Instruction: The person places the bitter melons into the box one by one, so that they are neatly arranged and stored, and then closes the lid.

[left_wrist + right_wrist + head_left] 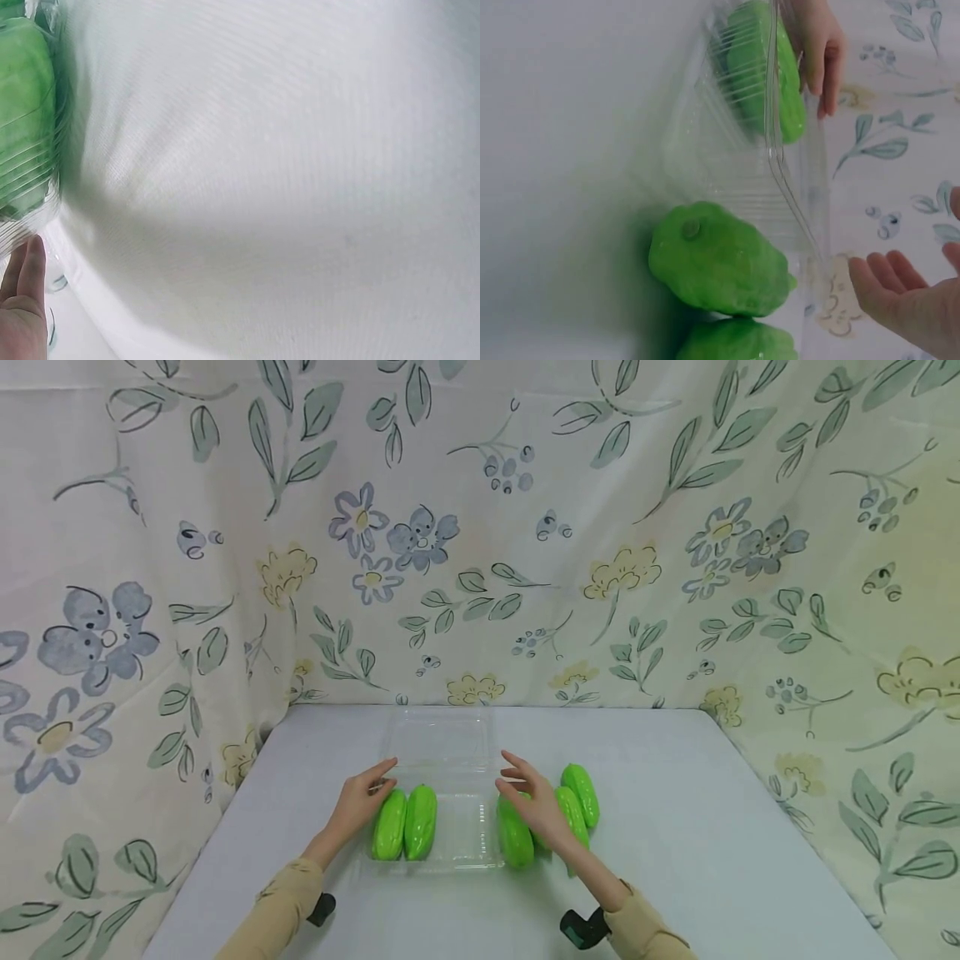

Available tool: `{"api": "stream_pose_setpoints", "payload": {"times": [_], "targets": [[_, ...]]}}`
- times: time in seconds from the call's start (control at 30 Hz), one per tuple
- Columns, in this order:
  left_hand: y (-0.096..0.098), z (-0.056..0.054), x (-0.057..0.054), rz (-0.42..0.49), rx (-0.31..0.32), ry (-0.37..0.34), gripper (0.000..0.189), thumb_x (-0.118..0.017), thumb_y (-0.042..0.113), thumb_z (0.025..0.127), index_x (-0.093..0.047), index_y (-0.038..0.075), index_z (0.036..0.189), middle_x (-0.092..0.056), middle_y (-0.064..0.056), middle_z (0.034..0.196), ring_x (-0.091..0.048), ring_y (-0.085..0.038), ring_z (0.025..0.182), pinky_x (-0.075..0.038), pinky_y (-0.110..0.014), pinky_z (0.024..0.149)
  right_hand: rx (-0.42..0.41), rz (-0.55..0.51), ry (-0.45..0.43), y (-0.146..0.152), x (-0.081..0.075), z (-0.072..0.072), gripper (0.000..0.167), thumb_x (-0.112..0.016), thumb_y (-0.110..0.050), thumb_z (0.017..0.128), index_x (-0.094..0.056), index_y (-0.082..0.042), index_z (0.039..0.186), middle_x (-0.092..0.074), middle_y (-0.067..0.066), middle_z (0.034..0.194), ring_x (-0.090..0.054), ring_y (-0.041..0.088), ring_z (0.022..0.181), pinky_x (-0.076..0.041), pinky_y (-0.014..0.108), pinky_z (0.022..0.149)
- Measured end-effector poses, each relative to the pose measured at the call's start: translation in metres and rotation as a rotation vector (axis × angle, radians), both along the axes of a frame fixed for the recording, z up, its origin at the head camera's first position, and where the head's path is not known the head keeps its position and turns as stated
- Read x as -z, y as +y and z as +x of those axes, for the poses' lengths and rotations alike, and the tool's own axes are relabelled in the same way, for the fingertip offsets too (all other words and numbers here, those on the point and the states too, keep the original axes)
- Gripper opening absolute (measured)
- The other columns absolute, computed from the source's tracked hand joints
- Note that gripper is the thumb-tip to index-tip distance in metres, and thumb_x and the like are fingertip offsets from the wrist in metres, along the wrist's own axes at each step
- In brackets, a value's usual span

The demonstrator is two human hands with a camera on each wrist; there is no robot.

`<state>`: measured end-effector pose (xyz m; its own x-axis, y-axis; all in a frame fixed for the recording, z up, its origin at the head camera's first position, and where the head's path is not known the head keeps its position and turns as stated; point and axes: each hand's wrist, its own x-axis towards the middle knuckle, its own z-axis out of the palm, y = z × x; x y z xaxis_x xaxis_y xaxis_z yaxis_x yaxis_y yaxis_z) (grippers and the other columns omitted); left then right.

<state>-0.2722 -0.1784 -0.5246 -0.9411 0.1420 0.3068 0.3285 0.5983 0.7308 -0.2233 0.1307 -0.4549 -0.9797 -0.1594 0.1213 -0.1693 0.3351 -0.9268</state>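
Note:
Two shiny bright green gourds, elongated and lumpy, lie side by side in the left part of a clear plastic clamshell box (467,831): an outer gourd (388,828) and an inner gourd (421,823). My left hand (358,803) is at the box's far left corner; its fingertips appear to touch the clear wall in the left wrist view. Fingers loosely extended, my right hand (534,806) hovers over more gourds on the table right of the box and holds nothing. The nearest of these, a plump gourd (515,835), shows a stem stub in the right wrist view.
The box's lid (438,739) lies folded back behind it. Several loose gourds stand in a row to the right, the farthest gourd (582,795) at the back. A white table (712,827) meets a floral curtain (480,568) at the back and sides.

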Motion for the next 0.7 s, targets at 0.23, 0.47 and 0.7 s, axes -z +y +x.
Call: {"api": "stream_pose_setpoints", "payload": {"times": [0.23,0.47,0.7], "targets": [[-0.001,0.000,0.001,-0.001,0.010,0.007,0.041,-0.061,0.009,0.092,-0.054,0.003,0.133,-0.055,-0.017,0.135,-0.068,-0.030,0.101,-0.057,-0.042,0.089,0.047,0.013,0.001,0.011,0.000,0.002,0.052,-0.060,-0.029,0.094,-0.044,-0.017,0.142,-0.058,0.019,0.126,-0.059,0.036,0.110,-0.056,0.044,0.091],[-0.001,0.001,0.000,0.000,0.010,0.006,0.041,-0.061,0.010,0.092,-0.054,0.003,0.132,-0.055,-0.017,0.135,-0.068,-0.030,0.101,-0.057,-0.043,0.089,0.083,0.009,-0.012,0.024,-0.004,0.002,0.052,-0.060,-0.026,0.094,-0.043,-0.016,0.142,-0.056,0.021,0.128,-0.058,0.037,0.113,-0.055,0.045,0.092],[-0.002,0.001,0.000,-0.015,0.008,0.009,0.041,-0.061,0.009,0.092,-0.054,0.004,0.133,-0.055,-0.017,0.135,-0.068,-0.030,0.102,-0.057,-0.042,0.089,0.114,0.062,-0.012,0.044,-0.007,-0.002,0.052,-0.058,-0.027,0.095,-0.042,-0.016,0.143,-0.054,0.023,0.129,-0.057,0.037,0.114,-0.054,0.046,0.092]]}}
